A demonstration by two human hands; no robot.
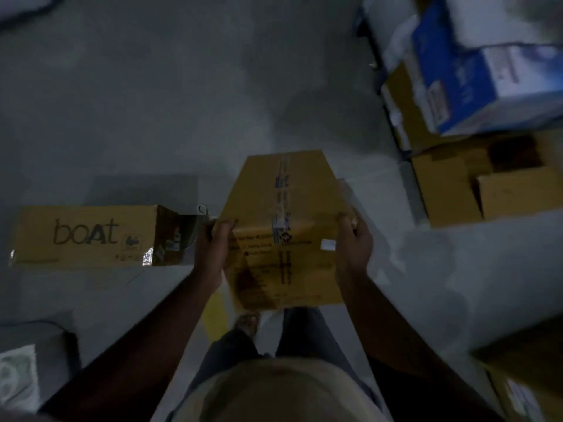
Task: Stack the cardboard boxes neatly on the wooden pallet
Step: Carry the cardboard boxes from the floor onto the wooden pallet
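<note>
Dim grey floor [152,117], seemingly concrete, with cardboard boxes [88,236] around

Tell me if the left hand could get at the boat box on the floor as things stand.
Probably not right now. The left hand grips one side of the taped cardboard box, with the right hand on the other. The boat box lies on the floor to the left, with nothing between; only the load occupies the hand.

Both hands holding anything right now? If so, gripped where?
Yes: a taped cardboard box, held off the floor. Left hand grips its left side edge, right hand its right side edge.
</note>
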